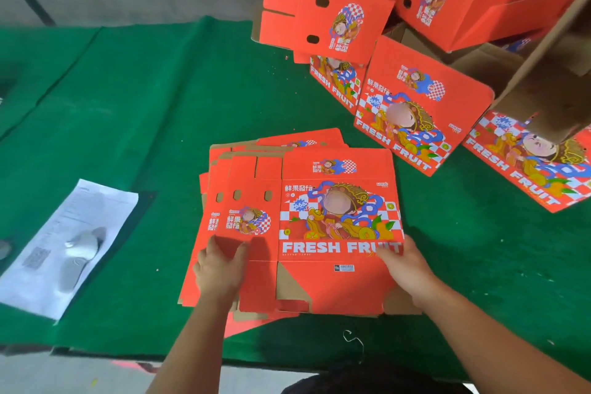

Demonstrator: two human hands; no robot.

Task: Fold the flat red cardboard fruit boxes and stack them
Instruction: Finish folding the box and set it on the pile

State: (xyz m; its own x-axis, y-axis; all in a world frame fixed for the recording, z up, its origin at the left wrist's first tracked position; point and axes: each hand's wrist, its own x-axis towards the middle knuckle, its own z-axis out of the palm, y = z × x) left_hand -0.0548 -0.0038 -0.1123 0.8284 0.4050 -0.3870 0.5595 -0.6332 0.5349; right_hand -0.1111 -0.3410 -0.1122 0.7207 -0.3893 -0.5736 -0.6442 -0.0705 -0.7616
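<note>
Centrally, top flat box (319,227) lay printed side up on pile of flat boxes (224,166), on green-covered desk (128,125). Left hand (220,269) held near-left flap, fingers curled at its edge; right hand (406,269) pinched near-right edge. Folded boxes (415,105) lay heaped far right, loosely stacked. Step judged: taking next blank for folding. Next move likely called for lifting blank clear, then opening it into a tube. Paper sheet (73,243) lay left.

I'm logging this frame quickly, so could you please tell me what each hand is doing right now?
Left hand: grips the top flat box at its left panel.
Right hand: rests on the same box's right edge; grip cannot be told.
</note>
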